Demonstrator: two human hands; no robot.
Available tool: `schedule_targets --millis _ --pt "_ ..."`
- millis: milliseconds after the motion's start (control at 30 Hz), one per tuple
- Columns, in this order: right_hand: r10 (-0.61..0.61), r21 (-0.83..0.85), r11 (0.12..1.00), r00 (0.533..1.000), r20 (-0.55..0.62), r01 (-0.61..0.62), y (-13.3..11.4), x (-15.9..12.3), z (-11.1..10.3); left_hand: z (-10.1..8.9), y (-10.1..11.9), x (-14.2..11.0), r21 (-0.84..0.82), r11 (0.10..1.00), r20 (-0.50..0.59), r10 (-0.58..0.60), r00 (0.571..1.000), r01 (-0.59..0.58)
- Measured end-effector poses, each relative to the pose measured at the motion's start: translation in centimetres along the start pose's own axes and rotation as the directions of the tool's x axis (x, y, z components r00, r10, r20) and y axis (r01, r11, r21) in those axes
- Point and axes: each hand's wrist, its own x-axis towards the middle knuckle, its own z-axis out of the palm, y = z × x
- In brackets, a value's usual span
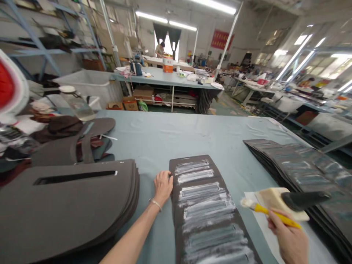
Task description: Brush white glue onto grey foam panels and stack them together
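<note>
A long dark grey panel (pixel 176 205) lies on the table in front of me, banded with wet white, glue-like smears (pixel 205 207) across several slots. My left hand (pixel 163 184) is closed at its left edge, with the fingers curled against the rim. In my right hand (pixel 286 234) is a paintbrush (pixel 268 211) with a yellow handle, and its pale bristles point left, apart from the panel. Just beyond that hand stands a cream-coloured block-like container (pixel 271 200) with a black cylinder (pixel 305 200) leaning across it, on a white sheet (pixel 265 231).
To the left lies a stack of dark panels (pixel 79 205) with a slot in the top one. A second stack of smeared panels (pixel 302 165) is at the right. Cloth pieces and a clear jar (pixel 77 104) crowd the far left. A person (pixel 160 49) stands at a distant table.
</note>
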Motion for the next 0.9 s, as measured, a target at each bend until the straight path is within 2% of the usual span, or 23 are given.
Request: schedule_targets --millis 100,233,333,433,500,567,700,767,833,900 --pt "-0.088 0.114 0.991 0.979 0.184 0.068 -6.0 -0.3 8.0 0.4 0.2 1.1 -0.020 0.999 0.011 0.029 1.000 -0.028" --pt "-0.229 0.257 0.957 0.897 0.378 0.136 -11.6 -0.9 17.8 0.6 -0.2 2.0 -0.007 0.995 0.040 0.095 0.995 -0.095" --pt "-0.316 0.312 0.931 0.841 0.440 0.187 -14.2 -1.8 23.6 0.7 -0.5 2.2 0.032 0.988 0.069 0.147 0.987 -0.149" --pt "-0.378 0.276 0.921 0.805 0.458 0.276 -15.1 -2.5 27.4 0.7 -0.5 2.2 0.066 0.986 0.067 0.149 0.987 -0.153" --pt "-0.399 0.220 0.917 0.785 0.475 0.333 -14.8 -1.8 28.6 0.7 -0.4 2.1 0.071 0.986 0.058 0.148 0.987 -0.152" --pt "-0.388 0.140 0.920 0.793 0.469 0.367 -13.8 0.1 28.3 0.7 -0.5 2.0 0.065 0.986 0.050 0.154 0.987 -0.157" --pt "-0.355 -0.076 0.915 0.881 0.312 0.395 -11.4 6.0 24.6 0.8 -0.7 1.9 0.040 0.987 0.035 0.157 0.987 -0.158" --pt "-0.352 -0.187 0.899 0.907 0.231 0.397 -11.1 8.1 22.9 0.8 -0.8 2.0 0.028 0.990 0.030 0.140 0.990 -0.141" --pt "-0.362 -0.224 0.886 0.908 0.213 0.406 -11.8 8.6 22.5 0.8 -0.8 2.3 0.013 0.994 0.026 0.105 0.994 -0.105" --pt "-0.377 -0.155 0.893 0.892 0.249 0.421 -13.2 7.4 23.5 1.0 -0.9 2.8 -0.002 0.997 0.013 0.072 0.997 -0.072"
